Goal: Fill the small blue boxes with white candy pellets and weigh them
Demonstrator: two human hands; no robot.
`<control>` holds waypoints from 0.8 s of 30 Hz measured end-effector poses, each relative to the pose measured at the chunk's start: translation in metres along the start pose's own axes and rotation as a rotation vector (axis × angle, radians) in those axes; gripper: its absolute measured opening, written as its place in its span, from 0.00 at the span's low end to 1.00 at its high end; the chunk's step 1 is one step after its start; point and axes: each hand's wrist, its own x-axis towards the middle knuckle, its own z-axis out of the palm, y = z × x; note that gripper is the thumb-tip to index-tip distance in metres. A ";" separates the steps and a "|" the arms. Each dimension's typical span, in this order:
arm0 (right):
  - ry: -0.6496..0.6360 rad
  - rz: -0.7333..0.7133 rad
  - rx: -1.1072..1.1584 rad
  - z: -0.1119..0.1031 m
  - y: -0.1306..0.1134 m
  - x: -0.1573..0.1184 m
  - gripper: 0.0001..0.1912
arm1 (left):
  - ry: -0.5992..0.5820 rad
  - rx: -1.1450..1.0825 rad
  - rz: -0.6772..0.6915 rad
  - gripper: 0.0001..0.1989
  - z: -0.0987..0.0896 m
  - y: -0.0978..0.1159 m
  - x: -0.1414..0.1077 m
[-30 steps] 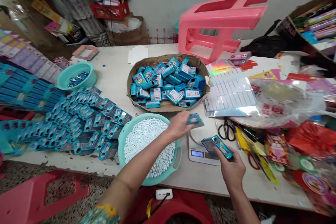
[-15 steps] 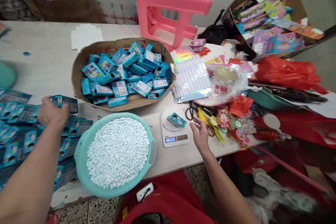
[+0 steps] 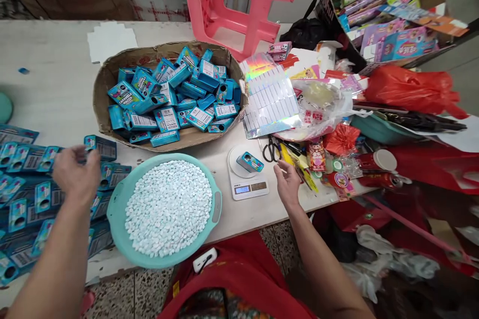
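My left hand [image 3: 77, 174] is over the rows of blue candy boxes on the left, holding nothing, with thumb and fingers apart. Just past its fingertips is one blue candy box [image 3: 103, 148], on top of the others. To the right of the kitchen scale [image 3: 249, 190], my right hand [image 3: 288, 184] hovers with its fingers loosely bent and nothing in them. Another blue box [image 3: 250, 162] with a dark round hole lies on the scale's round plate; the lit display is too small to read. Between the hands sits a turquoise basin [image 3: 217, 204] holding small white candies [image 3: 168, 207].
Behind the basin, a cut-down cardboard box [image 3: 99, 109] holds a pile of blue boxes. A silver label sheet [image 3: 271, 97], black scissors [image 3: 270, 150] and a yellow cutter [image 3: 294, 159] lie beyond the scale. A pink stool [image 3: 247, 25] stands at the back. Packaging crowds the right side.
My left hand has let go of the blue box, which now rests on the boxes at the left. My right hand has stayed beside the scale. The view has shifted slightly.
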 end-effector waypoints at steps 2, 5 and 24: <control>-0.023 -0.016 0.009 0.003 -0.003 -0.003 0.18 | -0.008 0.073 0.095 0.17 0.014 0.013 -0.036; -0.054 -0.035 0.016 0.009 -0.009 -0.007 0.18 | -0.290 0.098 0.188 0.16 0.049 0.028 -0.091; -0.146 -0.197 -0.079 0.044 -0.061 -0.022 0.23 | -0.555 -1.060 -0.834 0.10 0.054 0.028 -0.121</control>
